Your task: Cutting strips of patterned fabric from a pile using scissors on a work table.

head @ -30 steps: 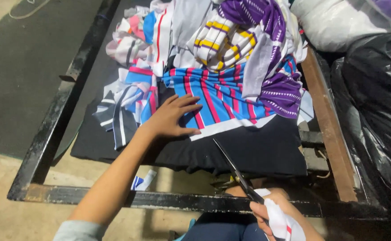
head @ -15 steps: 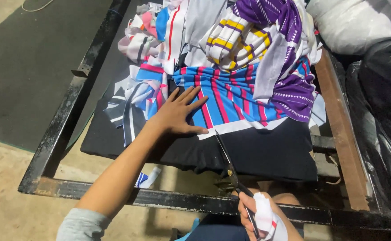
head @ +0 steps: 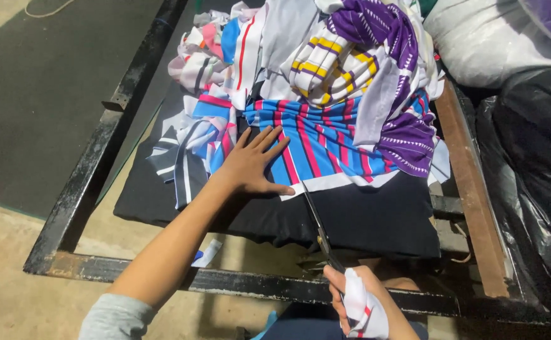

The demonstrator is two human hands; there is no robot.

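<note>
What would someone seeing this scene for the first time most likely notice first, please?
Probably the bright heap of fabric scraps piled at the top of the black pad, striped in purple, yellow, blue and pink. Just below it, the left hand lies flat on a blue cloth with red stripes. The right hand, near the bottom edge, holds long scissors whose tips reach the cloth's white hem, along with a small scrap.

My left hand [head: 250,169] is bare, with no glove, ring or watch that I can see, and the forearm behind it is uncovered up to a light grey sleeve [head: 115,318] that ends near the elbow. My right hand [head: 354,299] is wrapped in a white cloth strip [head: 363,308] with a small red and dark mark. Below the hands, I wear dark blue trousers [head: 307,327].
</note>
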